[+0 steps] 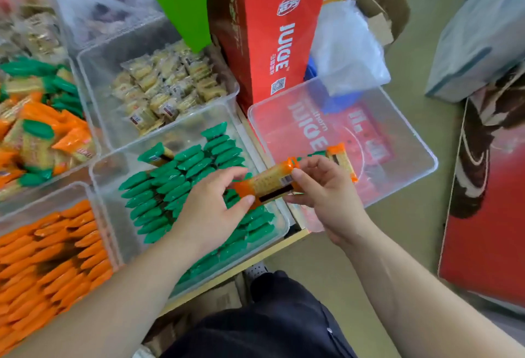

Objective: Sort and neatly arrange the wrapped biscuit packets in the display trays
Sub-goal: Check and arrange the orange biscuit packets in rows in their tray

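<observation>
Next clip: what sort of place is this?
Likely a shop or stockroom being stocked: clear trays of sorted green packets and orange packets, a red juice carton, and an open cardboard box behind.

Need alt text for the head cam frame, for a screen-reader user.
The left hand and right hand hold one orange-wrapped biscuit packet by its ends above a clear tray of green packets laid in rows. A tray of orange packets sits at lower left, and a red juice carton stands behind.
</observation>
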Available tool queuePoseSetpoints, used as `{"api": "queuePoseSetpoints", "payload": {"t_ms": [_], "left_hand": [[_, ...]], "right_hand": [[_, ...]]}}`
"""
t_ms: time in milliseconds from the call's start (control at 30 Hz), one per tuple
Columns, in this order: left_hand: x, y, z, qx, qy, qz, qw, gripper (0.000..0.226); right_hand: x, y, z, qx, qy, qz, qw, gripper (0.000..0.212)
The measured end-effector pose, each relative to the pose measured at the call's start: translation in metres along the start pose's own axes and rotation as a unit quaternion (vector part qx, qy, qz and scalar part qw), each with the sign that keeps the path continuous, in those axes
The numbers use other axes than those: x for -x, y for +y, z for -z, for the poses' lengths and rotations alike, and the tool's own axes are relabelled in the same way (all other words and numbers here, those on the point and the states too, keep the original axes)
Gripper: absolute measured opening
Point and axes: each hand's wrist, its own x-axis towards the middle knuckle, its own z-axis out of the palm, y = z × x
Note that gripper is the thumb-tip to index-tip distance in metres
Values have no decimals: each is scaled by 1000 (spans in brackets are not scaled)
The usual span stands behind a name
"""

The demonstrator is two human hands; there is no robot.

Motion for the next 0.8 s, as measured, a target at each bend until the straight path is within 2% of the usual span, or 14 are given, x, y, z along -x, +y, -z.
{"api": "queuePoseSetpoints", "payload": {"t_ms": [33,100,167,233,367,500,667,800], "left_hand": [[-12,4,-7,-68,-30,-19,997,52],[-34,10,-22,-219,-88,-69,969,67],[-51,11,-35,-333,-129,-100,929,67],[-61,8,-43,-394,-150,-101,901,68],[-70,2,-45,-411,-161,-110,891,77],[-70,-3,-45,-406,-166,-107,892,78],[-70,-4,-47,-403,-167,-99,894,80],[-69,-4,-48,-408,-162,-103,893,81]], "right_hand": [[-9,2,13,4,45,-4,999,10],[-33,5,39,8,129,-17,991,9],[-61,11,57,8,187,-42,981,6],[-90,19,66,14,218,-67,973,9],[-142,36,58,61,208,-93,972,11],[-178,60,46,42,175,-164,970,18],[-194,79,42,112,176,-190,959,27],[-196,78,40,110,194,-206,953,17]]}}
